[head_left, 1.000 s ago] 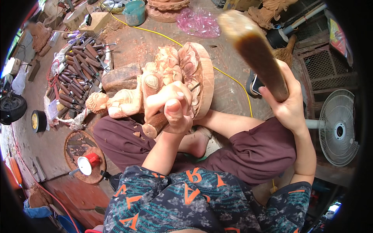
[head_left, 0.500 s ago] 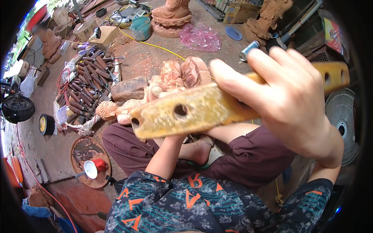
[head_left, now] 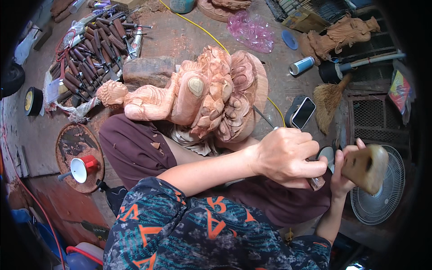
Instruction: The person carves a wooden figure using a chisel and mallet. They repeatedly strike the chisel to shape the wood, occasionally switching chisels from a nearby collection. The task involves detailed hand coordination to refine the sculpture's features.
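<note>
A carved wooden statue (head_left: 189, 96) of a seated figure lies on its side across my lap, its curly head to the left and its petalled base to the right. My left hand (head_left: 288, 155) is closed around the wooden handle of a carving chisel (head_left: 316, 182). The chisel's thin metal shank points up-left toward the petalled base; I cannot tell whether its tip touches the wood. To the right, my right hand (head_left: 344, 171) grips a yellowish bar with holes (head_left: 369, 167), seen almost end-on and apart from the chisel handle.
Many wooden-handled chisels (head_left: 92, 60) lie heaped at the left. A wood block (head_left: 148, 72) sits behind the statue. A phone (head_left: 303, 112), a spray can (head_left: 301, 66), a straw brush (head_left: 330, 103) and a fan (head_left: 382, 202) are at the right. A red cup (head_left: 90, 164) stands on a round tray (head_left: 60, 146).
My right hand has moved down and right with the bar, which has turned end-on. My left hand has come from behind the bar to the right of the statue's base, chisel now visible. The view has shifted.
</note>
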A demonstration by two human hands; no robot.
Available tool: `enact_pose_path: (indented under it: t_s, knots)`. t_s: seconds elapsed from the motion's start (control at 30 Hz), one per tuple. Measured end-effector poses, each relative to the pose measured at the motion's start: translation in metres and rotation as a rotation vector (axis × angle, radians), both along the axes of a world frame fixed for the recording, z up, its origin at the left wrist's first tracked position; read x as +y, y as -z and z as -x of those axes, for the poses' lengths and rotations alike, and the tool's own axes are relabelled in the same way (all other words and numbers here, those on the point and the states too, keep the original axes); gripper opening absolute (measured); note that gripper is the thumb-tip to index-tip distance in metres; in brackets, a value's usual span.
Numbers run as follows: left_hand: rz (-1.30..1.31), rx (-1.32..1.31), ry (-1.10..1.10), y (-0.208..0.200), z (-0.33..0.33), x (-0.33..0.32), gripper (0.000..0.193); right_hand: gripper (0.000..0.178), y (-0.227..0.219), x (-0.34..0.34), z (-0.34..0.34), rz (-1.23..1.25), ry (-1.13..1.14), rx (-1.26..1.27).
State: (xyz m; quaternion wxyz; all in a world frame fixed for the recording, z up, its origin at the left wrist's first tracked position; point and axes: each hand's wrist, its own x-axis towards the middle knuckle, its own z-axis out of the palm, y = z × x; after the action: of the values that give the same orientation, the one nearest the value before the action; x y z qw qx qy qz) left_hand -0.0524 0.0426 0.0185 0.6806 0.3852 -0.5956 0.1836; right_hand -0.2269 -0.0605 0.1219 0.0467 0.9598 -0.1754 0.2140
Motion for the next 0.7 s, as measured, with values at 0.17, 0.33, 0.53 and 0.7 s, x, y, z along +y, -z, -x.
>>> enact_pose_path:
  t_s: [0.17,0.33,0.53,0.7]
  knots:
    - [0.06,0.073,0.005,0.001,-0.009,0.0,0.029,0.053,0.006,-0.001,-0.006,-0.223,-0.232,-0.296]
    - [0.07,0.094,0.07,0.004,-0.018,-0.001,0.026,0.049,0.004,-0.021,-0.007,0.229,-0.391,-0.079]
    - [0.011,-0.007,0.063,0.012,-0.016,-0.003,0.029,0.044,0.022,-0.029,-0.001,0.089,-0.355,-0.191]
    - [-0.003,0.007,0.038,0.011,-0.011,-0.011,0.039,0.054,0.017,-0.021,0.0,-0.031,-0.24,-0.192]
